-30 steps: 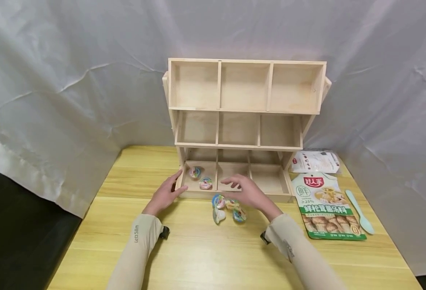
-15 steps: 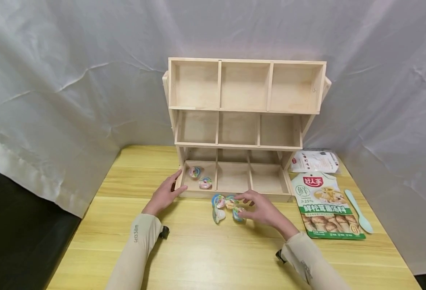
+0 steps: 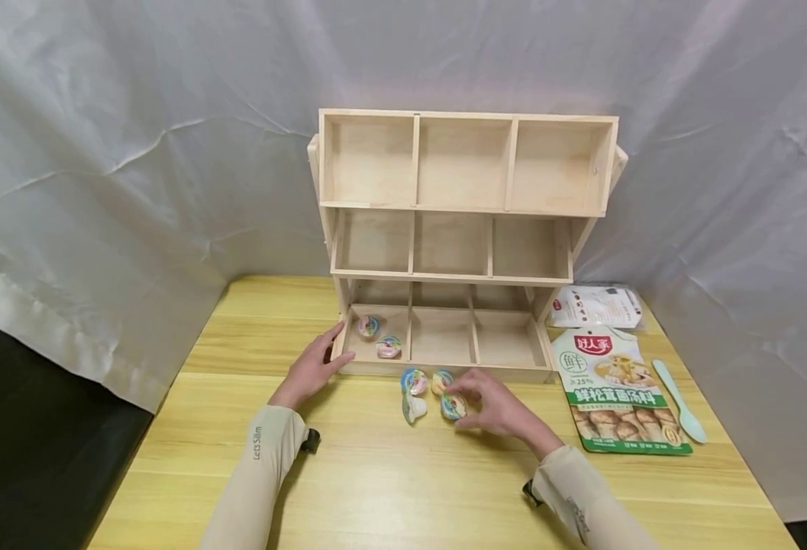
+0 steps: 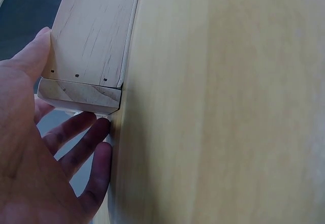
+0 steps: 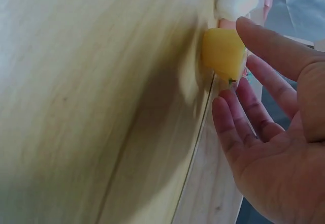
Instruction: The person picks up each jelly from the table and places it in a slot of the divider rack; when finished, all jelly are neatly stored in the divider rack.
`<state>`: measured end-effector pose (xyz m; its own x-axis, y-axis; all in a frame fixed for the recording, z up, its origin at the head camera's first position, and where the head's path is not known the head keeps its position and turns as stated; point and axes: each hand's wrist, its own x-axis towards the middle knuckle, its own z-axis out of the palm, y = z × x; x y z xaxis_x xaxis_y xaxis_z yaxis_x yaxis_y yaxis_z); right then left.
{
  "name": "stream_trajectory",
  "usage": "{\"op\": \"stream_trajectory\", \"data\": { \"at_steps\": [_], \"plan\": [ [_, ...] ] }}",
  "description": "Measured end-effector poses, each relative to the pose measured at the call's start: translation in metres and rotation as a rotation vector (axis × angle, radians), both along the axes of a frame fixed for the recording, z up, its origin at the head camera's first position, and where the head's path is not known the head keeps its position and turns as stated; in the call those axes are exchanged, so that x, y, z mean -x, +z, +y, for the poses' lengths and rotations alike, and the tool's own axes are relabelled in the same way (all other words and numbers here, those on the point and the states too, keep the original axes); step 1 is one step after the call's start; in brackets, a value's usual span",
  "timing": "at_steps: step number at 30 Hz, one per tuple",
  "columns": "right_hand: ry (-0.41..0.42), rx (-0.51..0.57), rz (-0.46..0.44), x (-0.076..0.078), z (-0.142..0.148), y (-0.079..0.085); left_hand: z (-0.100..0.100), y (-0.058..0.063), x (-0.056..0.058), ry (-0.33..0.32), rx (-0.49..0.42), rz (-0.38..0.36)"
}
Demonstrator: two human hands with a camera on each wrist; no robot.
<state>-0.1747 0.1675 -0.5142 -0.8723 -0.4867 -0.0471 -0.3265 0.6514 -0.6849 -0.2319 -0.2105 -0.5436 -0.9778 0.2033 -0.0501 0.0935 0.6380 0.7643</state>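
Note:
At the front left corner of the wooden tiered rack (image 3: 444,373), my left hand (image 3: 307,374) grips the lowest tray. In the left wrist view the thumb lies along one face of the corner (image 4: 84,94), with the fingers bent round the other. My right hand (image 3: 495,405) reaches over the small jelly cups on the table, fingers spread around a blue-rimmed jelly cup (image 3: 453,407). A yellow jelly cup (image 5: 221,51) sits between thumb and fingers in the right wrist view; firm contact is unclear. Beside these lie a pink-lidded jelly cup (image 3: 414,381) and a whitish one on its side (image 3: 414,409).
Two jelly cups (image 3: 388,347) lie in the lowest tray's left compartment. To the right are a green-and-white food pouch (image 3: 623,389), a pale green spoon (image 3: 681,402) and a white packet (image 3: 598,307). Grey cloth (image 3: 169,191) hangs around the table.
My right hand has moved back from the tray's middle compartment to the jelly cups on the table. The yellow cup has shifted slightly. My left hand stays at the corner.

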Motion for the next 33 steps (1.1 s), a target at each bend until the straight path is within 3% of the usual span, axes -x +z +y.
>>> {"op": "stream_trajectory", "data": {
  "at_steps": [11, 33],
  "plan": [
    [0.035, 0.022, 0.026, 0.0032, 0.0012, -0.0051, -0.0006, -0.0012, 0.0004, -0.004, 0.012, 0.0],
    [0.034, -0.033, 0.038, 0.0041, -0.0009, -0.0038, 0.0004, -0.0003, -0.0008, 0.006, 0.006, -0.02]
  ]
}}
